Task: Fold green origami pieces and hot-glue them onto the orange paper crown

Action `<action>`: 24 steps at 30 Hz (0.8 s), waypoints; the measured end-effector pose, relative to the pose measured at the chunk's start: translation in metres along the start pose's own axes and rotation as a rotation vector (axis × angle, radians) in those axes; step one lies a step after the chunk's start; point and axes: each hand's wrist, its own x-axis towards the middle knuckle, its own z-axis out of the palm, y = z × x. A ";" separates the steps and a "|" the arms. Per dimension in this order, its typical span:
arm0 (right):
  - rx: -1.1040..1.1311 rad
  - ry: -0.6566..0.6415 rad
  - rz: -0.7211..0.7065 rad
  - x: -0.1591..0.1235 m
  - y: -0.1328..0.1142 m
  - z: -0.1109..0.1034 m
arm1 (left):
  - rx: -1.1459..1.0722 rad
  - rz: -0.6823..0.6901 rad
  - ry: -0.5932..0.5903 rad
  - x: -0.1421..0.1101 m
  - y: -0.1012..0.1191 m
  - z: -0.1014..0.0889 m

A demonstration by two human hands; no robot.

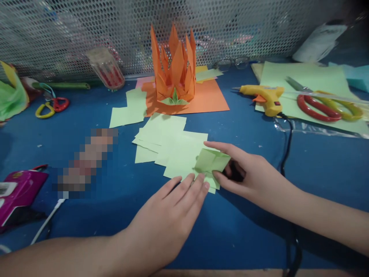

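My right hand (pixel 245 169) grips a light green folded paper (pixel 211 160) between thumb and forefinger, its creased panel standing partly up. My left hand (pixel 175 215) lies close by with fingers stretched out and fairly flat, the tips at the lower edge of that paper; its thumb is hidden. Under and beyond both hands spreads a loose pile of light green paper sheets (pixel 170 142). Behind the pile stands an orange origami piece with pointed petals (pixel 175 65), with a small green folded leaf (pixel 175 99) at its base.
A yellow glue gun (pixel 266 96) with a black cord lies right, near large scissors (pixel 319 107) on green paper (pixel 311 73). Small scissors (pixel 53 107), a tilted jar (pixel 106 69) and a purple packet (pixel 21 196) lie left. A perforated metal panel (pixel 129 30) borders the back.
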 end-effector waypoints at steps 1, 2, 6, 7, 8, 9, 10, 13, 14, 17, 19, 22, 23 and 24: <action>-0.003 -0.004 -0.001 0.000 0.001 0.000 | -0.005 -0.003 0.007 0.000 0.000 0.000; -0.008 -0.007 -0.003 0.000 0.001 0.000 | -0.011 -0.006 0.010 -0.001 0.000 0.001; -0.038 0.001 -0.019 -0.001 0.002 0.001 | -0.029 -0.027 0.031 -0.001 0.001 0.002; -0.047 0.007 -0.026 -0.001 0.001 0.001 | -0.030 -0.028 0.037 0.000 0.001 0.002; -0.055 0.012 -0.031 -0.001 0.001 0.001 | -0.029 -0.024 0.041 0.000 0.000 0.002; -0.062 0.018 -0.034 -0.001 0.000 0.002 | -0.026 -0.022 0.045 0.000 0.000 0.003; -0.066 0.022 -0.034 -0.001 0.000 0.002 | -0.021 -0.018 0.048 0.001 0.000 0.003; -0.073 0.029 -0.017 0.000 -0.002 0.002 | -0.011 -0.025 0.056 0.001 0.000 0.002; -0.069 0.029 -0.008 0.000 -0.002 0.002 | -0.011 -0.031 0.055 0.001 0.001 0.002; -0.037 0.014 0.013 0.001 -0.003 0.001 | -0.021 -0.045 0.052 0.000 0.001 0.002; -0.014 0.005 0.020 0.000 -0.003 0.001 | -0.042 -0.042 0.044 0.000 0.000 0.003; 0.003 0.006 0.023 -0.002 -0.003 0.002 | -0.090 -0.037 0.014 0.000 -0.002 0.006; 0.010 0.004 0.024 -0.002 -0.003 0.002 | -0.113 -0.036 -0.002 0.001 -0.004 0.006; 0.017 0.001 0.028 -0.002 -0.002 0.002 | -0.140 -0.035 -0.018 0.001 -0.006 0.006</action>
